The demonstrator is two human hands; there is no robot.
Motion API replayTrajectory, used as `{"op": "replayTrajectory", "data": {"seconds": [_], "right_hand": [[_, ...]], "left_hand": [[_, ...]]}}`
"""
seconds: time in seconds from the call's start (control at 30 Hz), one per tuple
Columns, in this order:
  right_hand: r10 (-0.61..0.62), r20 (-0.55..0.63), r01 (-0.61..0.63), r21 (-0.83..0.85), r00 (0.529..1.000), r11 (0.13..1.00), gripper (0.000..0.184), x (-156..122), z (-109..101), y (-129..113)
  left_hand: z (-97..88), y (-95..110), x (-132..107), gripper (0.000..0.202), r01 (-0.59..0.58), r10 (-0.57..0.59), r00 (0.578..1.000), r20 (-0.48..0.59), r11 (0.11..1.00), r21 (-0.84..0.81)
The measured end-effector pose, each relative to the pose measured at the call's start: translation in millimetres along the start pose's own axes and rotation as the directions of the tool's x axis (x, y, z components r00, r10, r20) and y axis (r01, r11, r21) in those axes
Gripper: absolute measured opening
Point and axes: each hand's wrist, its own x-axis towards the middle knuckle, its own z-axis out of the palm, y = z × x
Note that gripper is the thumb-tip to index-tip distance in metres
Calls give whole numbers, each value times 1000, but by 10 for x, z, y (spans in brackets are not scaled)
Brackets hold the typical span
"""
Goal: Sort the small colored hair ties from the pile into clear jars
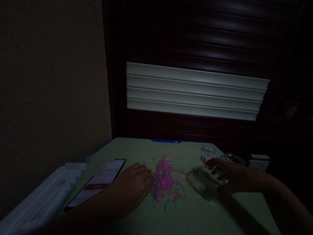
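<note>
Main risk: pile of small bands (162,182) sits loose mid-surface (181,223), no rim round it, so a sweep of the left hand (137,184) could scatter strays or drag some toward the phone (97,184) on the left. Left fingers bent at the pile's left edge, tips hidden; can't tell if they pinch any bands. Right hand (226,174) is over the clear tub (210,194), right of the pile; fingers curved and parted over its rim, can't tell how firmly they hold. Tub could tip or skid if pushed down on one side, since it looks light and smooth. Right forearm might also knock the round container (234,159) at far right, close to the surface's edge. Dim light makes thin bands easy to miss, I'd guess, more so the pale ones. Looks: pile is mostly bright pink, tangled, heaped in the middle, with bluish and paler orange-pink loops loose along the right and near edges, a few strays at the far end. Clear lid (208,149) lies flat far right, pale label on it.
</note>
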Motion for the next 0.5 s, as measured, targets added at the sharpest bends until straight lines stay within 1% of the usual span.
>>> {"op": "replayTrajectory", "data": {"seconds": [0.1,0.2,0.23,0.3,0.33,0.37,0.4,0.43,0.47,0.5], "right_hand": [[12,14,-12,-10,1000,1000,68,-10,2,-12],[23,-11,-23,-7,1000,1000,74,-15,-12,-49],[16,-52,-16,1,999,1000,74,-3,-14,-76],[-5,-196,14,47,981,999,65,50,-2,-166],[0,-315,30,90,949,996,57,87,17,-233],[20,-402,43,148,915,988,52,125,46,-315],[18,-493,91,196,870,976,47,161,87,-408],[-1,-552,144,216,834,966,42,193,138,-508],[-25,-603,184,203,798,962,37,219,199,-610],[-54,-620,204,174,783,963,32,238,267,-708]], "left_hand": [[-4,1,2,18,3,-3,1000,10,1000,-5],[-28,5,9,17,15,-14,1000,23,1000,-16],[-40,7,11,17,23,-22,999,31,1000,-18],[-68,10,15,17,39,-38,998,48,999,-23],[-81,13,17,17,46,-45,998,51,999,-27],[-94,15,19,17,52,-51,997,53,998,-30],[-104,18,19,17,58,-56,997,55,998,-33],[-111,21,19,18,61,-59,997,58,998,-36],[-115,24,18,18,62,-59,996,59,997,-38],[-116,25,16,19,62,-59,997,56,997,-41]]}}
